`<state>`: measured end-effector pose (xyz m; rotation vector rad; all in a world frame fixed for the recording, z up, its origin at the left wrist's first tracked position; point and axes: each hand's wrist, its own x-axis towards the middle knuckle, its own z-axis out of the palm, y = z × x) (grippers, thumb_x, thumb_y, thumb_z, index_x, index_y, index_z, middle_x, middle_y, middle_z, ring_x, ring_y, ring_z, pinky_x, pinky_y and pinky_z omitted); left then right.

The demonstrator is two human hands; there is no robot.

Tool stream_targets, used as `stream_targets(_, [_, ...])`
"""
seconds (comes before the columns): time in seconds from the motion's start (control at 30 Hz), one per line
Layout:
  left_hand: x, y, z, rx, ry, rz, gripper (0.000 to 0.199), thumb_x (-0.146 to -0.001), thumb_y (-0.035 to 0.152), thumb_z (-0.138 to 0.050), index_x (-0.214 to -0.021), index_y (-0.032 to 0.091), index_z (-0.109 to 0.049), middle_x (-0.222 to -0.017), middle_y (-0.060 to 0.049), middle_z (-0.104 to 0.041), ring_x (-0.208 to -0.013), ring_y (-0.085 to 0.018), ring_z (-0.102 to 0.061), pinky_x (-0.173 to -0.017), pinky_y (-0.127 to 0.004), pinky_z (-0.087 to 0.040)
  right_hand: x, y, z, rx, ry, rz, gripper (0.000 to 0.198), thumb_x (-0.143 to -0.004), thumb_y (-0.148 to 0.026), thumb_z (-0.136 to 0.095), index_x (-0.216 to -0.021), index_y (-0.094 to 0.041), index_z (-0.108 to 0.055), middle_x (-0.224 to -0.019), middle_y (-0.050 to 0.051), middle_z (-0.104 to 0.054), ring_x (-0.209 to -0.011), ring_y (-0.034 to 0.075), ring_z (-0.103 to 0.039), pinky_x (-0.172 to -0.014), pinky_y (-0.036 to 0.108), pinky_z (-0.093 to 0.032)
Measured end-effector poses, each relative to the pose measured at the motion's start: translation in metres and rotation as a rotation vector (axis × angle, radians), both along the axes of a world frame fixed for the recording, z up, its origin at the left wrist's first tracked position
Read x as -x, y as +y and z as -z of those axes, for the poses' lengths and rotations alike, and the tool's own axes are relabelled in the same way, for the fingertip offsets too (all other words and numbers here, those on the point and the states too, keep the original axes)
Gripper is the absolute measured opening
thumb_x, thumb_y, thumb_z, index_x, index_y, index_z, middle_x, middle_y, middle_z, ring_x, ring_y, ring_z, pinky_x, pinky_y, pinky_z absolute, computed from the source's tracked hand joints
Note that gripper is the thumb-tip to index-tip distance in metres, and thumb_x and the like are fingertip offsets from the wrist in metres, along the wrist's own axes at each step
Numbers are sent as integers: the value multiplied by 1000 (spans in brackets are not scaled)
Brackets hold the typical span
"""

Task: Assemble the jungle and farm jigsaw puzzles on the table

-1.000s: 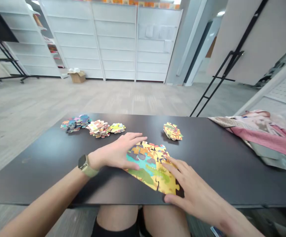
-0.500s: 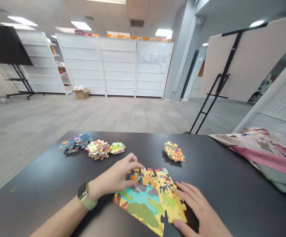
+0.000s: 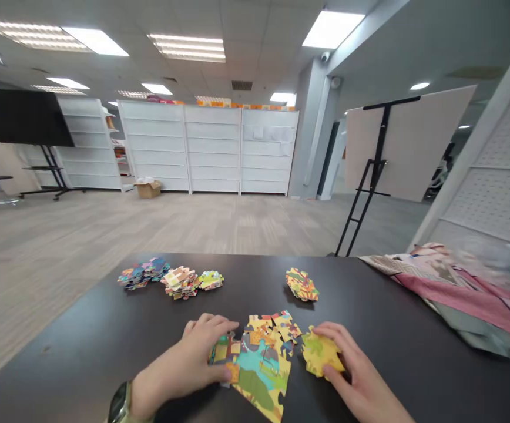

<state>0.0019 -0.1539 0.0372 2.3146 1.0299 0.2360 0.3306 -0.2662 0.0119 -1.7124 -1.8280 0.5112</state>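
A partly joined jigsaw puzzle [image 3: 255,385] with a turquoise pond and green shapes lies on the dark table in front of me. To its right, a yellow puzzle piece [image 3: 319,352] with a green figure is gripped at its right edge by my right hand [image 3: 354,367], thumb below and fingers above. A visible gap separates this piece from the puzzle. At the puzzle's left edge, my left hand [image 3: 188,358] has its thumb and fingers around a puzzle piece [image 3: 225,351] with an orange spotted patch. My palm hides part of that piece.
Stacked puzzle pieces [image 3: 301,285] sit farther back on the right. At the back left are a blue pile [image 3: 143,274], a pinkish pile [image 3: 180,282] and a small green-yellow pile [image 3: 211,280]. Pink and grey cloth [image 3: 449,288] lies at the table's right side.
The yellow piece has come apart from the puzzle and shifted right with my right hand. My left hand and the spotted piece have moved left and nearer to me. The camera has tilted up.
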Motion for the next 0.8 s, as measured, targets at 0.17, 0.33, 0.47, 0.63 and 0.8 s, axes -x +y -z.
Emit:
stream_targets(0.17, [-4, -2, 1, 10, 102, -71, 69, -67, 31, -81, -133, 28, -60, -119, -6, -59, -112, -32, -49, -99, -43, -40, 8, 43, -28, 48, -48, -155, 65, -88, -24, -51, -152, -24, -38, -158, 11, -36, -147, 27, -33, -123, 47, -24])
stream_targets(0.33, [-8, 1, -3, 72, 69, -90, 66, -62, 26, -83, -125, 24, -63, -113, -4, -57, -108, -29, -51, -95, -37, -43, 17, 90, -31, 238, -174, -311, 85, -67, -22, -67, -149, -10, -45, -143, 19, -52, -138, 36, -41, -119, 51, -29])
stream_targets(0.47, [-8, 4, -7, 105, 12, -120, 72, -56, 20, -85, -125, 22, -63, -116, -5, -54, -108, -27, -52, -95, -34, -44, 19, 105, -33, 248, -133, -309, 83, -56, -21, -73, -138, -12, -57, -125, 16, -58, -122, 35, -53, -110, 48, -39])
stream_targets(0.63, [6, 9, -7, 187, -149, -91, 57, -64, 16, -76, -119, 25, -66, -118, -2, -60, -110, -25, -55, -97, -31, -43, 20, 101, -36, 261, 29, -306, 54, -63, -13, -56, -117, -18, -63, -110, 7, -66, -100, 23, -64, -89, 33, -52])
stream_targets(0.8, [7, 19, -8, 409, -379, -22, 43, -76, 20, -68, -119, 23, -63, -110, 0, -65, -102, -22, -59, -89, -28, -47, 27, 96, -32, 321, 170, -305, 50, -63, -9, -41, -108, -17, -60, -93, 3, -71, -79, 17, -68, -66, 25, -54])
